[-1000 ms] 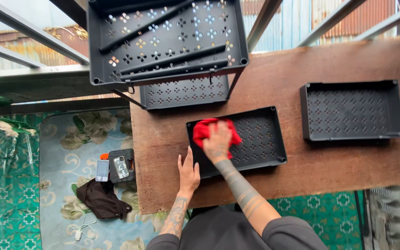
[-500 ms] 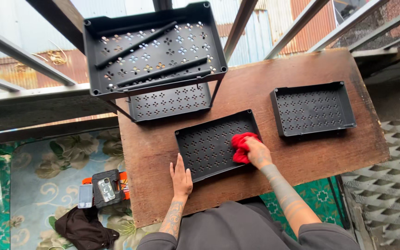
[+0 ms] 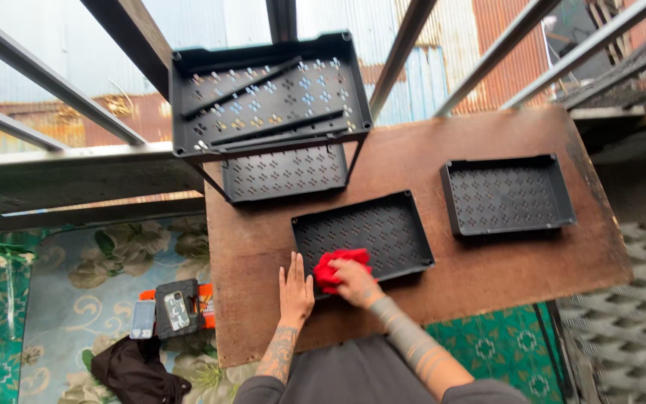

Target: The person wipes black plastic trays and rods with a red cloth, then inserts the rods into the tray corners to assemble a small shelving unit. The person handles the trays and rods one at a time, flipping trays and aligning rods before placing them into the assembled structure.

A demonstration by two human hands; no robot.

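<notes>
Corrugated metal walls and slanted steel beams frame a worn brown wooden table [image 3: 428, 172] that carries three black perforated trays, with a fourth tray assembly [image 3: 269, 93] raised above the far edge on thin legs. Nearest the person lies the middle tray [image 3: 364, 236], and the red cloth [image 3: 334, 268] sits bunched at its near left corner, partly over the rim. One risk, as I judge it, is that the light tray skids or tips off the near table edge if the cloth drags hard, since only the left hand [image 3: 295, 292] steadies it from beside the corner; another is the cloth snagging in the cross-shaped perforations. The loose items on the patterned floor covering [image 3: 76, 299] below, a phone [image 3: 143, 319] and a dark case [image 3: 177, 308], lie just under that edge and could be struck by anything that falls. The left hand's fingers [image 3: 290, 265] lie flat and spread on the wood, released, touching the table just beside the tray. The right hand [image 3: 354, 283] has its fingers curled down over the cloth, clenched on it and pressing it against the tray. A second tray [image 3: 506, 194] rests well apart to the right.
</notes>
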